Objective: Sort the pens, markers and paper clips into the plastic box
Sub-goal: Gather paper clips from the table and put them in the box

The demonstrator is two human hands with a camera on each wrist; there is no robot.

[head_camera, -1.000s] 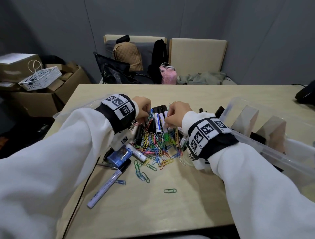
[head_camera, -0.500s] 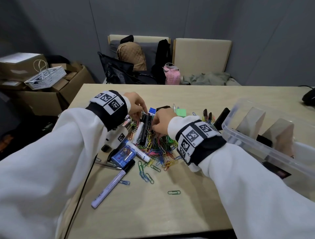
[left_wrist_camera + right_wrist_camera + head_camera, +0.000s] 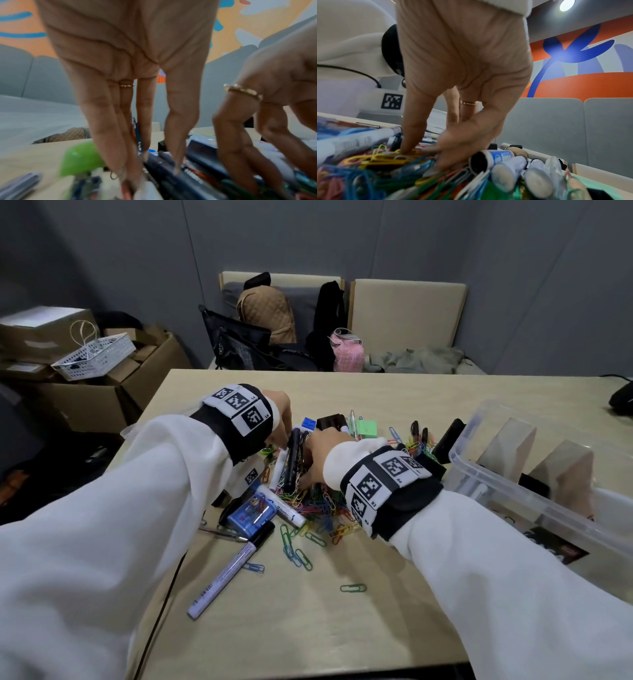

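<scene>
Near the middle of the table (image 3: 394, 412) we see a heap of coloured paper clips (image 3: 318, 505) with black markers (image 3: 294, 460) lying on top, and more clips scattered toward the near edge, one green clip (image 3: 353, 588) alone. A white marker (image 3: 230, 573) with a black cap lies slantwise toward the near left corner, beside a blue box (image 3: 251, 515). Our left hand (image 3: 279, 419) reaches down with fingers (image 3: 111, 135) straight and close together, tips touching the black markers. Our right hand (image 3: 320, 453) presses into the clips, thumb and fingers (image 3: 453, 146) drawn narrow; whether they pinch anything we cannot tell, since blur smears the tips. At the right edge stands the plastic box (image 3: 507, 484), clear-walled, with upright dividers, cut off by the frame. Bare tabletop lies along the near edge and the far side. Both wristbands and sleeves hide part of the heap.
</scene>
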